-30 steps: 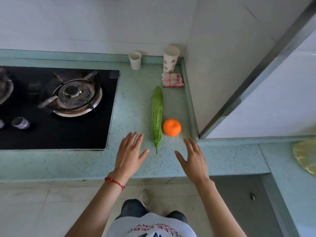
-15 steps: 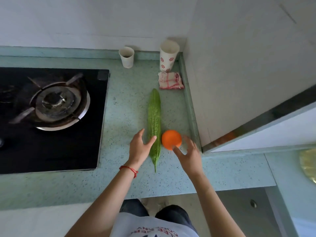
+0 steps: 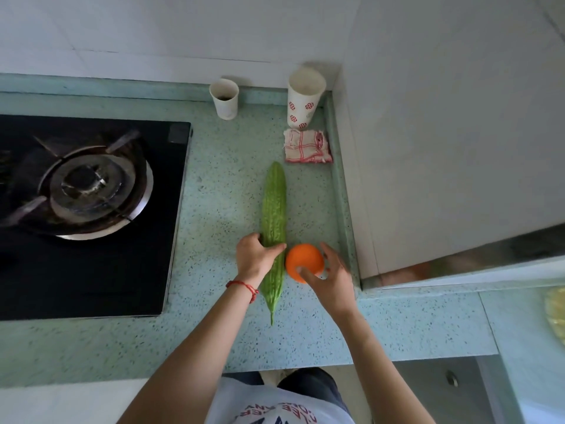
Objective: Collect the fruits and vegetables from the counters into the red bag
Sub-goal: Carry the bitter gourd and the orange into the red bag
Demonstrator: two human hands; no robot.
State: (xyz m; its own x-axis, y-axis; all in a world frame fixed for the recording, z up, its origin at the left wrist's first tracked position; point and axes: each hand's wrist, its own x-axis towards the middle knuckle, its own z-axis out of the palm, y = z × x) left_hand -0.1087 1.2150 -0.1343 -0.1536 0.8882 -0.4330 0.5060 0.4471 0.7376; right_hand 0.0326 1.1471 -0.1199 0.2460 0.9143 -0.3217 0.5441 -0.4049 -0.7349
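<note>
A long green bitter gourd (image 3: 274,203) lies lengthwise on the pale green counter (image 3: 214,185), its thin tip pointing toward me. My left hand (image 3: 255,257) wraps around its lower half, thumb across the top. Just right of the gourd sits an orange (image 3: 304,260). My right hand (image 3: 331,278) cups it from the right and front, thumb and fingers touching it. Both items rest on the counter. No red bag is in view.
A black gas hob (image 3: 88,209) with a burner fills the left. At the back stand a small paper cup (image 3: 224,97) and a taller patterned cup (image 3: 305,101), with a folded checked cloth (image 3: 307,146) in front. A white wall panel (image 3: 443,133) bounds the right.
Both hands have moved forward from the counter's front edge. The left hand has closed around the gourd and the right hand has closed on the orange.
</note>
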